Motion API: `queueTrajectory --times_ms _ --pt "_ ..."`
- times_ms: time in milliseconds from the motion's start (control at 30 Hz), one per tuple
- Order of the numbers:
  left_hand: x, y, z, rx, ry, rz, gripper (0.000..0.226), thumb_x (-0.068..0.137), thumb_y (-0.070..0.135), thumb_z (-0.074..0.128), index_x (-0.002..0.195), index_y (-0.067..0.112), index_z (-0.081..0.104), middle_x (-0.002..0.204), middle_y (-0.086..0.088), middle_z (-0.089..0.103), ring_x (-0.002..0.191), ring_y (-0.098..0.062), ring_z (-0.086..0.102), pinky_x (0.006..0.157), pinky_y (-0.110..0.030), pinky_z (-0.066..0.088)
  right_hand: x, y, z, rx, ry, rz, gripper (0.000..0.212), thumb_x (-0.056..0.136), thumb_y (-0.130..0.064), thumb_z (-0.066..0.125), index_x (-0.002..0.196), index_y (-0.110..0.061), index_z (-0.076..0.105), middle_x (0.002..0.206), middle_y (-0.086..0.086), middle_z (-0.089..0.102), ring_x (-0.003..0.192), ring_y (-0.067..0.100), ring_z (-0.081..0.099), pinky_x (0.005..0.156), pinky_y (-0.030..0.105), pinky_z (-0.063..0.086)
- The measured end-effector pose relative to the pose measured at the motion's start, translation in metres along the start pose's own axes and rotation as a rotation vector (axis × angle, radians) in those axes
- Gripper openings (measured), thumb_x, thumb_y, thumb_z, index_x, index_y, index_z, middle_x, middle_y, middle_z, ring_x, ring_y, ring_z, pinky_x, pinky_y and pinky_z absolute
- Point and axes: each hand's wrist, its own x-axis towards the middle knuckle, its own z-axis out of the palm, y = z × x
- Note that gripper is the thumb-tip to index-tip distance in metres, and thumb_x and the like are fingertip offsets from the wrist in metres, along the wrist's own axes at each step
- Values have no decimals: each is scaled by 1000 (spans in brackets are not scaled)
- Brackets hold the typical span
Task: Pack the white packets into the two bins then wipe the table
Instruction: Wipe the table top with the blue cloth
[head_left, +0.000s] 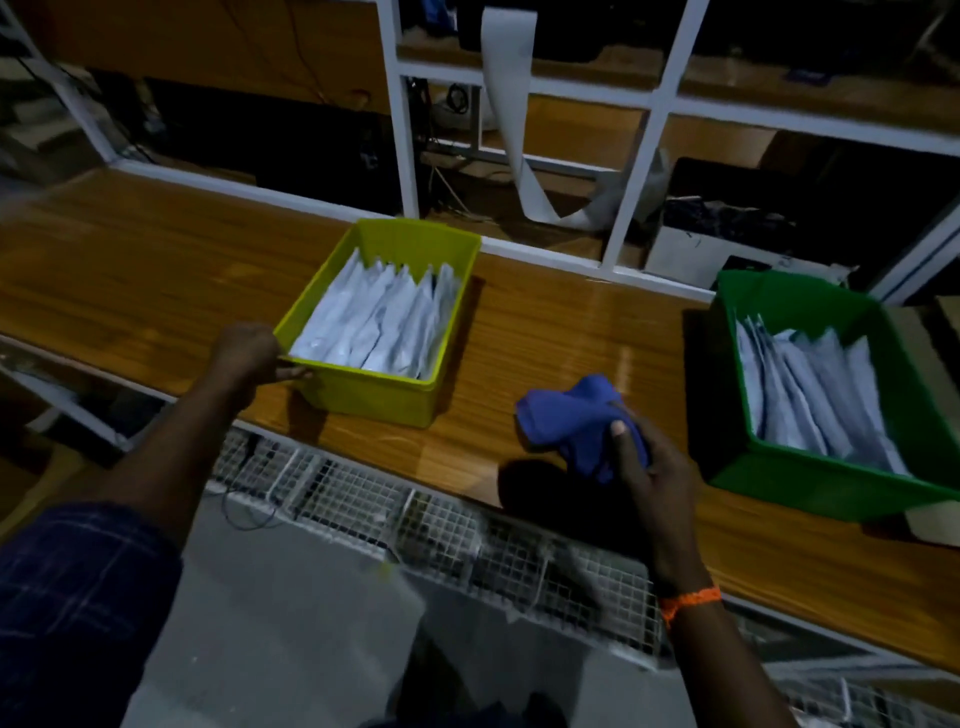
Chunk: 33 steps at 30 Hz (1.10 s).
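The white packets (379, 322) lay packed in the yellow bin (374, 397) and green bin (821, 486) on the table (156, 260). Your right hand (652, 467) clutched the blue cloth (566, 415) between them; your left hand (249, 353) gripped the yellow bin's near corner. Tugging carelessly could have slid it off the edge.

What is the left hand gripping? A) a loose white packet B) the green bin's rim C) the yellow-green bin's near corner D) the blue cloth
C: the left hand grips the yellow-green bin at its near corner; the right hand holds the blue cloth.
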Motion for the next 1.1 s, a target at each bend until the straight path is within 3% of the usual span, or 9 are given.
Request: queueTrajectory --times_ms 67,167,267,367,467,600,833,967,1100 --pt "15 -3 -6 -179 25 -57 32 90 22 68 108 -5 70 109 -26 68 76 -23 69 72 -32 57 12 -12 16 -162 48 -132 31 101 -27 53 124 -12 66 112 4 71 99 5 64 80 14 48" --pt "27 -6 0 -397 -18 -46 36 95 15 62 123 -8 58 110 -25 62 88 -39 65 74 -45 57 20 -6 48 -464 -246 -228 50 100 -50 33 125 -20 64 110 6 71 99 22 64 83 36 50" --pt "8 -18 17 -305 225 -6 75 86 59 62 135 4 46 129 -25 57 109 -45 59 92 -55 53 -9 20 81 -657 -583 -83 75 91 -77 12 134 -32 52 121 0 67 111 23 62 92 51 48" --pt "-65 -27 58 -126 471 399 48 94 29 58 128 -4 46 132 -31 47 124 -37 40 107 -43 31 -37 47 92 -768 -381 -21 71 94 -73 16 149 -34 35 148 5 47 134 29 45 101 52 42" --pt "-129 -33 117 -28 112 794 29 99 26 48 112 3 57 113 -22 57 107 -36 50 95 -46 40 -49 53 105 -912 -311 6 69 96 -68 20 156 -35 16 162 13 21 148 38 20 108 60 30" --pt "-129 -36 175 140 -287 858 49 103 40 33 127 5 57 126 -15 59 116 -33 54 96 -48 48 -49 73 120 -973 -459 -76 68 96 -68 25 156 -37 15 165 13 10 149 43 12 107 71 25" --pt "-108 -28 200 472 -255 769 66 102 52 27 155 12 27 160 -15 27 148 -32 25 115 -50 28 -27 108 85 -1057 -392 -57 68 95 -73 16 155 -40 13 166 3 5 150 42 4 109 75 12" --pt "-106 -8 219 633 -237 690 69 100 58 15 153 17 33 160 -12 30 147 -33 28 113 -54 28 31 121 78 -1051 -428 -169 69 97 -69 23 156 -36 9 166 6 0 151 40 -6 110 76 3" --pt "-99 23 249 626 -231 715 68 101 57 13 154 19 32 161 -12 27 148 -33 26 116 -55 28 129 149 94 -1061 -417 -47 72 87 -78 21 152 -48 15 165 1 15 151 38 8 111 73 6"
